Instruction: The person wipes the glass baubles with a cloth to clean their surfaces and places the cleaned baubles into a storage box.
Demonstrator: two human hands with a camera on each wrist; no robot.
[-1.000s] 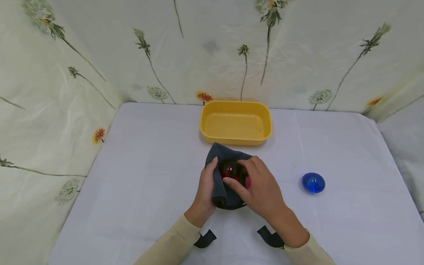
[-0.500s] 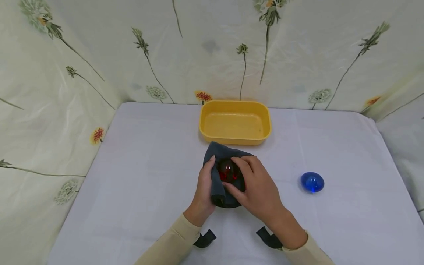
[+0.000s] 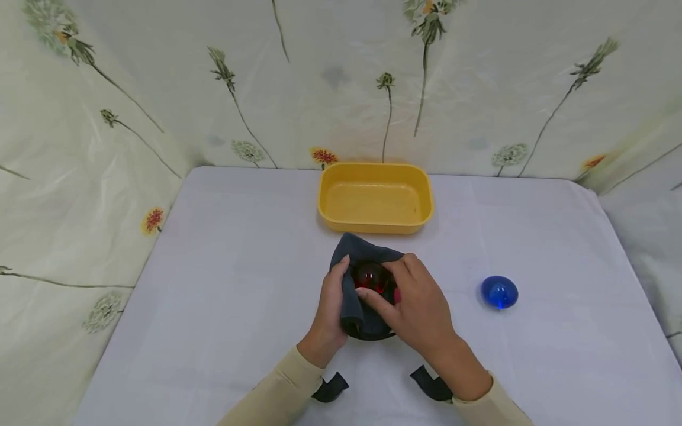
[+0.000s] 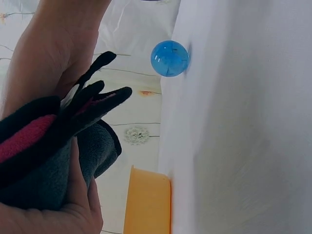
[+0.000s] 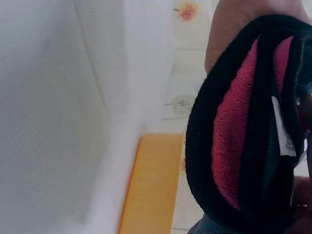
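Note:
A glossy dark red ball (image 3: pixel 369 274) sits in a folded grey-blue cloth (image 3: pixel 362 248) in the head view, low at the middle of the table. My left hand (image 3: pixel 329 313) grips the cloth from the left, thumb along its upper face. From the right, my right hand (image 3: pixel 423 305) holds the ball between thumb and fingers, with cloth around its lower part. Black edging and a pink inner side (image 5: pixel 231 131) of the cloth show in the right wrist view, along with a white tag (image 5: pixel 282 129). The left wrist view has the cloth (image 4: pixel 44 180) hiding the ball.
A clear blue ball (image 3: pixel 499 292) lies on the white tabletop (image 3: pixel 229 266) to the right. Just beyond my hands stands a yellow rectangular tub (image 3: pixel 375 228). Behind the table hangs a flower-printed curtain (image 3: pixel 341 106). Black straps (image 3: pixel 433 384) show near both sleeves.
My right hand and the red ball have shifted slightly left and back again. A bit of pink cloth beside the right fingers was hidden and shows again. The left hand keeps its grip.

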